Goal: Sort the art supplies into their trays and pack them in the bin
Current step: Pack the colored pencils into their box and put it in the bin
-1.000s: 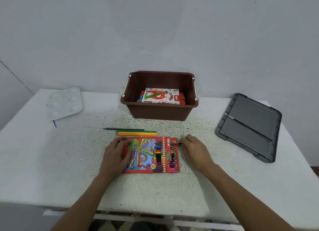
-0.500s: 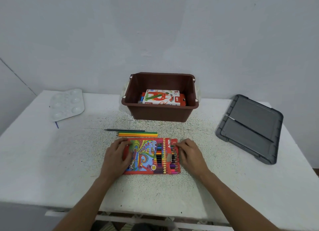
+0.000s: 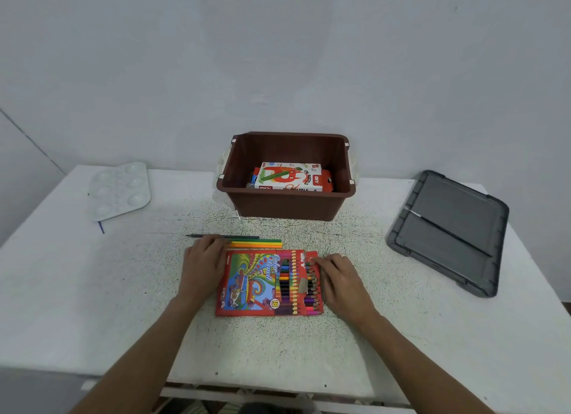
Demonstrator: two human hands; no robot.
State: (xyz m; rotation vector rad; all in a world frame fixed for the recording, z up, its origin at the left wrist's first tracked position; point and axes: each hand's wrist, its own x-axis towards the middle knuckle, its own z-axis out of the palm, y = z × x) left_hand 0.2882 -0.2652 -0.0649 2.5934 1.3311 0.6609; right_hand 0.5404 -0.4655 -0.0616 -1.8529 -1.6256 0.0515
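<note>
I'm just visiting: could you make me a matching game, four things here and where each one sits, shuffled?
Things: 1 oil pastels box; 2 grey lid; 3 white palette; 4 coloured pencil box.
Places: A far left of the table; B between left hand and right hand; C inside the brown bin; D right side of the table.
Pairs: 1-C; 2-D; 3-A; 4-B.

Loose pencils (image 3: pixel 256 244) lie between my pencil box (image 3: pixel 247 287) and the far bin (image 3: pixel 285 206); open table (image 3: pixel 92 305) left and near, lid (image 3: pixel 448 231) far right.
</note>
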